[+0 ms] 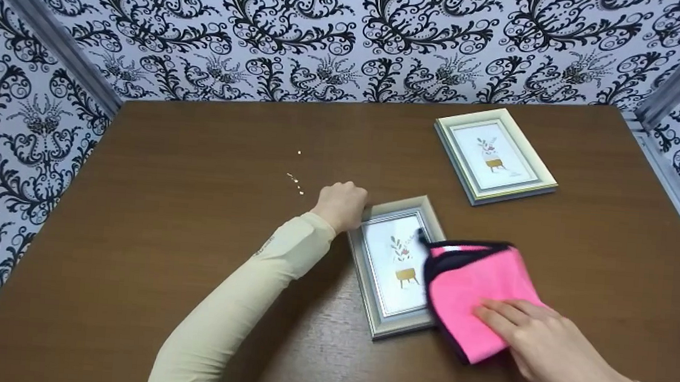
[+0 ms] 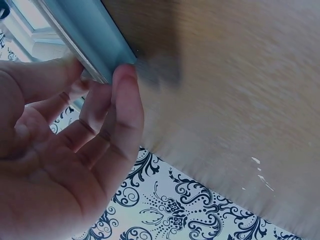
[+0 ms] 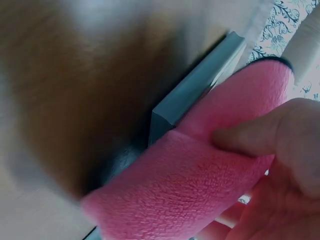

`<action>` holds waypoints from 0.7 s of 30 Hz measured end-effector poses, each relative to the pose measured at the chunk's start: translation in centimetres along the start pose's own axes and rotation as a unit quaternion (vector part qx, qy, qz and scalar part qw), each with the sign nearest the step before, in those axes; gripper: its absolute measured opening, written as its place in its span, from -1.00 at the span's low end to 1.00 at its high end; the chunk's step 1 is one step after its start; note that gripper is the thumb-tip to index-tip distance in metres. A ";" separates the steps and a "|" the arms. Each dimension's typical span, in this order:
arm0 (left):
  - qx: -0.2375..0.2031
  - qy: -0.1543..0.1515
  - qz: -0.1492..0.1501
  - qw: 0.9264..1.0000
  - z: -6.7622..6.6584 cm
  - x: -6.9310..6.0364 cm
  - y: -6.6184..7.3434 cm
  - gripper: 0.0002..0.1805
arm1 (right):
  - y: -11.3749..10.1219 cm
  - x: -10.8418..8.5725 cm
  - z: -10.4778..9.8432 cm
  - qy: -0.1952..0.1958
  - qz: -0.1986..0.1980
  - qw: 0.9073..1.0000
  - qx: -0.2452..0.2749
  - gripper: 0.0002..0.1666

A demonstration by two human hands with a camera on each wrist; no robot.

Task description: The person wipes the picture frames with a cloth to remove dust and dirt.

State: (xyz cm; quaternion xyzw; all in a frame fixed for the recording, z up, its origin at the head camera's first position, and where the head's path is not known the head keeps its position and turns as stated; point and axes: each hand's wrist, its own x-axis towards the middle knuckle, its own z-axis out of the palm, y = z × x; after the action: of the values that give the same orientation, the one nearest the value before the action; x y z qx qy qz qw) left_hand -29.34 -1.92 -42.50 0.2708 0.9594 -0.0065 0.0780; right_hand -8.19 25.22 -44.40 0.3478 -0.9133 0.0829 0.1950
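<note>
A picture frame (image 1: 371,272) with a plant print lies tilted on the brown table. My left hand (image 1: 342,206) grips its far left corner; in the left wrist view the thumb and fingers (image 2: 129,102) pinch the frame's edge (image 2: 97,30). A folded pink cloth (image 1: 484,281) with a dark border is held in my right hand (image 1: 537,340) and covers part of the frame's right side. In the right wrist view, the thumb presses into the fluffy cloth (image 3: 175,180), beside the frame's side edge (image 3: 200,75).
A second, similar picture frame (image 1: 488,154) lies at the back right of the table (image 1: 209,162). Small white marks (image 1: 296,181) show on the tabletop left of centre. Patterned walls (image 1: 303,36) stand behind and at both sides.
</note>
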 end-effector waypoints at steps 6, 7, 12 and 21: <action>-0.004 0.017 0.002 1.000 0.0 -0.1 -0.1 -0.90 | -0.6 -0.9 0.6 -0.026 -0.014 0.998 -0.047 -0.61; -0.005 0.021 0.003 1.000 0.0 -0.1 -0.1 -0.91 | -0.8 -0.9 0.8 -0.031 -0.024 0.998 -0.051 -0.62; 0.001 0.027 0.012 1.000 0.1 -0.1 0.1 -0.90 | -1.9 -0.7 1.2 -0.038 -0.064 0.995 -0.071 -0.67; 0.005 0.041 0.016 0.999 0.3 -0.2 0.1 -0.91 | -3.7 0.2 1.7 -0.039 -0.118 0.986 -0.114 -0.28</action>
State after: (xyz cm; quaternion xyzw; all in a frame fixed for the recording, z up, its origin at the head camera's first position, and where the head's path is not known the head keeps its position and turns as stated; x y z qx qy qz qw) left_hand -29.09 -1.89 -42.76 0.2864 0.9574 0.0011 0.0377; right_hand -6.32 21.88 -45.80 0.4318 -0.8761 -0.0592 0.2059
